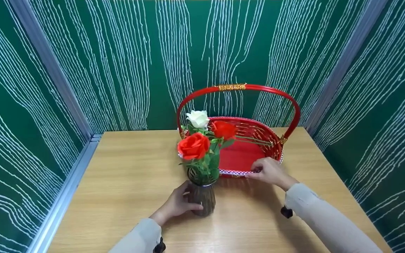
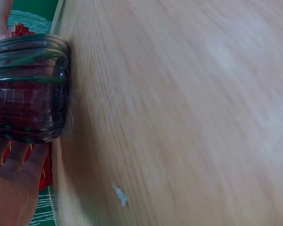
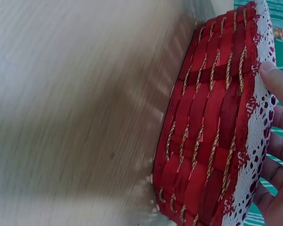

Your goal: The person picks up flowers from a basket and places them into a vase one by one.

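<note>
A smoky glass vase (image 1: 206,198) stands on the table before the basket, with two red roses (image 1: 193,146) and one white rose (image 1: 198,118) rising from it on leafy stems. My left hand (image 1: 178,202) grips the vase from its left side, thumb across the front; green stems show through the glass (image 2: 30,94) in the left wrist view. Behind is a red woven basket (image 1: 241,154) with a tall arched handle. My right hand (image 1: 268,172) pinches its lace-trimmed front rim, thumb outside and fingers inside, as the right wrist view shows at the lace (image 3: 259,122).
Thin green stems (image 1: 251,140) lie across the inside of the basket at its right. The wooden table (image 1: 135,168) meets green walls (image 1: 153,52) with white wavy lines at the back and sides. A small pale scrap (image 2: 119,194) lies on the tabletop.
</note>
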Action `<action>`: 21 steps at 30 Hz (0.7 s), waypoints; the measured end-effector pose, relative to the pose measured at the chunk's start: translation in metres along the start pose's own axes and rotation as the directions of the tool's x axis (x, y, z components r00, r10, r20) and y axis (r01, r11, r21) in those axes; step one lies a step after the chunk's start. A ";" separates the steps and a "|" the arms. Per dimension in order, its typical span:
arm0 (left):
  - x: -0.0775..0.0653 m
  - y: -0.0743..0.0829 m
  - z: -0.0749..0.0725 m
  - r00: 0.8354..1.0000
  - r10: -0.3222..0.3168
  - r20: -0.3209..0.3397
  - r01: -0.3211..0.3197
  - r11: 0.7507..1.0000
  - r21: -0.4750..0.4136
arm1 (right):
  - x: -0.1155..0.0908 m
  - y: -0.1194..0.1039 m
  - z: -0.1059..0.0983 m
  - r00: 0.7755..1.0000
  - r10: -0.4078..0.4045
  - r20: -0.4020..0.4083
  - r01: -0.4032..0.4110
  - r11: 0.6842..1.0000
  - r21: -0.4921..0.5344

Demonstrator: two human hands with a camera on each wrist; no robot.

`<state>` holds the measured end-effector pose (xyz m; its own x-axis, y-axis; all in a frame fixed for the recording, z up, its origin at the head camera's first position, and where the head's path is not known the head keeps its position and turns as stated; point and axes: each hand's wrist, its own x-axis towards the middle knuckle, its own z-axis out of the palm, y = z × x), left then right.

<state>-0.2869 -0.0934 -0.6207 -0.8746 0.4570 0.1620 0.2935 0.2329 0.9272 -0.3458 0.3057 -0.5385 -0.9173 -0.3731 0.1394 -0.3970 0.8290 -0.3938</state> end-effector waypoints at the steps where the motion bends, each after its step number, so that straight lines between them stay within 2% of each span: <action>1: 0.000 0.000 0.000 1.000 -0.006 0.001 0.006 1.000 -0.002 | -0.001 -0.002 0.000 1.000 0.011 0.010 -0.011 1.000 0.006; 6: 0.000 0.000 0.000 1.000 -0.017 0.004 0.017 1.000 0.007 | -0.004 -0.011 0.003 0.999 0.012 0.032 -0.013 0.999 0.031; 17: 0.000 0.001 -0.001 1.000 0.000 0.002 0.000 1.000 0.013 | -0.010 -0.018 0.009 0.987 -0.149 -0.067 0.150 0.989 0.001; 21: 0.000 0.001 0.000 1.000 0.007 0.005 -0.008 1.000 0.009 | -0.010 -0.018 0.008 0.990 -0.125 -0.062 0.125 0.992 -0.003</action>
<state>-0.2865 -0.0928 -0.6197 -0.8705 0.4627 0.1674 0.3037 0.2376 0.9227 -0.3292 0.2915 -0.5402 -0.8605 -0.4471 0.2441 -0.5089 0.7769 -0.3708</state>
